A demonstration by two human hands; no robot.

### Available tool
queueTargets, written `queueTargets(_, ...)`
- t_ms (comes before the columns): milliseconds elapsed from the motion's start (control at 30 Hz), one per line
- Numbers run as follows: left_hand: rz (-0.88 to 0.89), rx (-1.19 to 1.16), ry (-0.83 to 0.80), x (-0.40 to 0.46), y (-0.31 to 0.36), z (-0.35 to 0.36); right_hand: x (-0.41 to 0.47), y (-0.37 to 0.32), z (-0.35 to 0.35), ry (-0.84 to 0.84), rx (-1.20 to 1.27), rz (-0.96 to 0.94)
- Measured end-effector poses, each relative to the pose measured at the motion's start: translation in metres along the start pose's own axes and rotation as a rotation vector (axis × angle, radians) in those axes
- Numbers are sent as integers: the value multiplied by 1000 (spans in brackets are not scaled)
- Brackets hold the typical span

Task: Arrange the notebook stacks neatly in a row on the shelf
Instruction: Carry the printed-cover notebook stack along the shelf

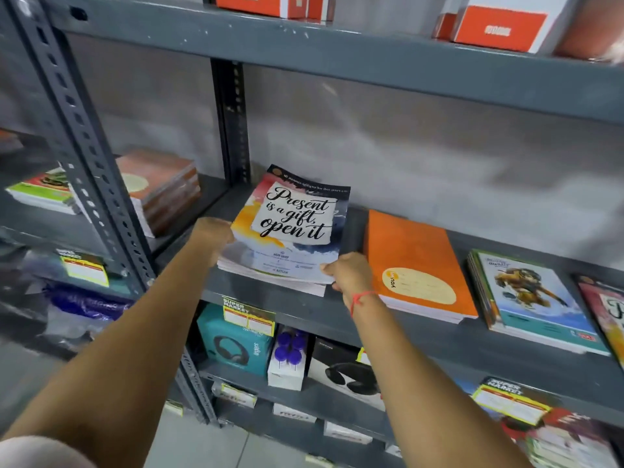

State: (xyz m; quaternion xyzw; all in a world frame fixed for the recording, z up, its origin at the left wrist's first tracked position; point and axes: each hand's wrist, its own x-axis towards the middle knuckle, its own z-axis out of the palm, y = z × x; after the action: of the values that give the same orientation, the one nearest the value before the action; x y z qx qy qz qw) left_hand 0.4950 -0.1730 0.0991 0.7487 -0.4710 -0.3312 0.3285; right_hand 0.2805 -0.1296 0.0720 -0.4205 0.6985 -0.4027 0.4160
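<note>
Gripping both hands (216, 236), apparently: "Present is a gift, open it" notebook stack (287, 238).

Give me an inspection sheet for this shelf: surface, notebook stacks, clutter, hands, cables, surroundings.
Surface: grey metal shelf, front lip bare.
Job's things: "Present is a gift" stack, skewed, overhanging the front edge; orange stack lies flat beside it; illustrated stack further right; another stack cut off by the picture's edge.
Clutter: nothing seen on this shelf.
Hands: left hand at the skewed stack's left edge; right hand with fingers on its front right corner.
Cables: nothing seen.
Surroundings: orange boxes above; headphone box below; price tags on the shelf edge.
</note>
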Motion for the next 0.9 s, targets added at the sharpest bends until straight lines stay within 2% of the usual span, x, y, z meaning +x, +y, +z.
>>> queueTargets(67,-118,-145,-34,10,-13,2,-2,6,8,-13,-99,26)
queueTargets(133,-32,37,-24,21,-28,7,-3,13,13,-53,-162,65)
queueTargets(200,-32,169,-40,32,-41,8,-5,16,13,-62,-173,69)
queueTargets(300,-3,197,-87,33,-41,5,-9,14,8,-60,-203,67)
queueTargets(367,-20,347,-104,26,-34,2,-13,11,6,-48,-269,59)
queueTargets(500,-4,498,128,4,-9,9,-21,-1,-6,49,-341,-56)
queueTargets(633,163,355,221,-29,26,46,-20,-16,-50,161,-275,-149)
queueTargets(800,392,187,95,-97,84,130,-6,4,-143,316,-222,-113)
queueTargets(900,475,97,-144,-151,119,202,-5,37,-217,430,-213,-53)
